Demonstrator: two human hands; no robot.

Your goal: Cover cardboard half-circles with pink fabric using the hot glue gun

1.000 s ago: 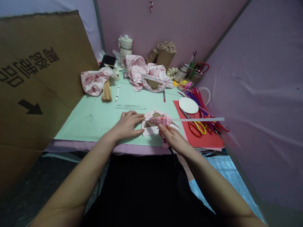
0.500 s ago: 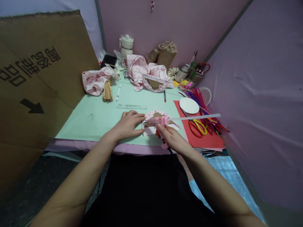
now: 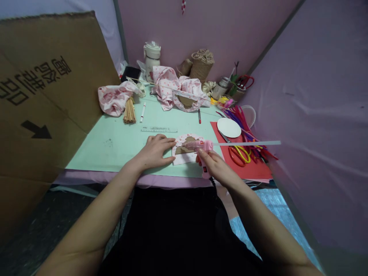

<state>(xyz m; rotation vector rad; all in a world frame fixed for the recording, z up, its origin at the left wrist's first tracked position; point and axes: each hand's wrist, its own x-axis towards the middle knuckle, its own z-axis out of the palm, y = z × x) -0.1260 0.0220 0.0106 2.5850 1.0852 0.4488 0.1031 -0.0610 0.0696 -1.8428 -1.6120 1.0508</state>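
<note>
My right hand [image 3: 213, 163] is wrapped round a pink glue gun [image 3: 204, 145], its nozzle pointing left over a cardboard piece [image 3: 181, 150]. A long translucent glue stick [image 3: 250, 143] juts out of the gun's back to the right. Pink dotted fabric [image 3: 188, 137] is folded over the cardboard's curved edge, and a white flap [image 3: 185, 158] lies along its near side. My left hand [image 3: 158, 151] lies palm down on the table with fingers spread, its fingertips touching the left edge of the piece.
Red paper [image 3: 253, 168] with scissors [image 3: 240, 153] and a white disc [image 3: 229, 127] lies right. A ruler [image 3: 159, 129], pens, sticks [image 3: 130, 111], dotted cloth [image 3: 165, 86], twine [image 3: 202, 65] and a bottle [image 3: 152, 59] are farther back. Large cardboard [image 3: 66, 76] stands left.
My right hand and the glue gun have moved to the right, uncovering more of the cardboard and the white flap. My left hand has stayed in place.
</note>
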